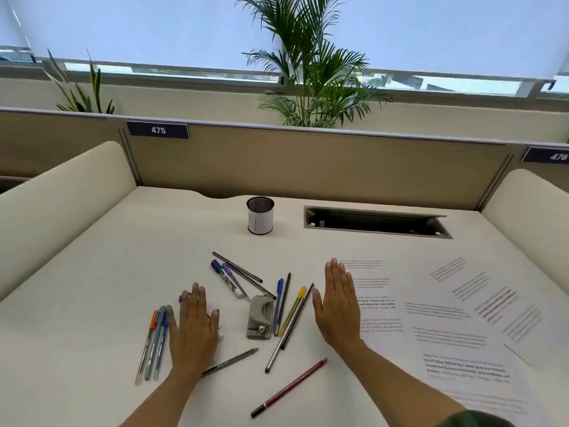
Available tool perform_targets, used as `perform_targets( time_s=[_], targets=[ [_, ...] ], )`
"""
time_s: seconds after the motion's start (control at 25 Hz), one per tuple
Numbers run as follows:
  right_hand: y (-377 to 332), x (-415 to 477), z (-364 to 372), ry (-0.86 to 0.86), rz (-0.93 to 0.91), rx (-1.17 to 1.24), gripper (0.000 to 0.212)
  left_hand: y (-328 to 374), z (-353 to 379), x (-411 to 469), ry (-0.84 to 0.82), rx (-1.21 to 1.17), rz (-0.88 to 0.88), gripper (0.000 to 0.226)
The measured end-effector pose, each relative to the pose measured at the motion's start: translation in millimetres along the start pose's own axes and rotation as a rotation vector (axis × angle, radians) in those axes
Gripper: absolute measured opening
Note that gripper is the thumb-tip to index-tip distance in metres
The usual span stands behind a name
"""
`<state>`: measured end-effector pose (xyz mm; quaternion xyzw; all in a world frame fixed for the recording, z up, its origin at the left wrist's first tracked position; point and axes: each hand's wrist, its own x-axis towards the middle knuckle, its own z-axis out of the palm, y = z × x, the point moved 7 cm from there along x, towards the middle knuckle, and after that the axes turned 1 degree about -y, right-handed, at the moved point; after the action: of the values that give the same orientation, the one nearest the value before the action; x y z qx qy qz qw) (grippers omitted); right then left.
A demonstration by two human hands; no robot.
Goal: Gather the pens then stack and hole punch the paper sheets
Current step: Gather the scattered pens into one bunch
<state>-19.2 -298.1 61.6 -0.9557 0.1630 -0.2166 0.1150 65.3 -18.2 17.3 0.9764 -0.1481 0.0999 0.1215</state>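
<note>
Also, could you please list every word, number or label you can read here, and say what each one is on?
"475": dark plate on the partition's top edge, left.
"476": matching plate at the far right, partly cut off.
"N": label on the mesh pen cup; possibly part of a longer word.
Printed paper sheets: text too blurred to read.
Pens: barrel print too small to read.

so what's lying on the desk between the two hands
In the head view, between the left hand and right hand lie the grey hole punch and, beside it, a blue pen, a yellow pen and dark pencils.
</note>
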Motion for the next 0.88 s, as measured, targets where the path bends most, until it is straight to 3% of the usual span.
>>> perform_targets(
  time_s=[0.2, 0.32, 0.88],
  targets=[
    [16.1, -32.0, 39.7, -0.134, 0.110, 0.020, 0.088, -14.6, 12.2, -12.0, 0.018, -0.006, -0.066, 0.067],
    [17.5, -37.1, 49.1, -0.168, 0.109, -0.011, 0.092, -14.9, 12.2, -15.6, 0.003, -0.002, -0.050, 0.058],
    [22.3, -34.3, 52.2, -0.157, 0.138, 0.048, 0.074, -18.5, 11.6, -16.3, -0.023, -0.126, -0.087, 0.061]
  ],
)
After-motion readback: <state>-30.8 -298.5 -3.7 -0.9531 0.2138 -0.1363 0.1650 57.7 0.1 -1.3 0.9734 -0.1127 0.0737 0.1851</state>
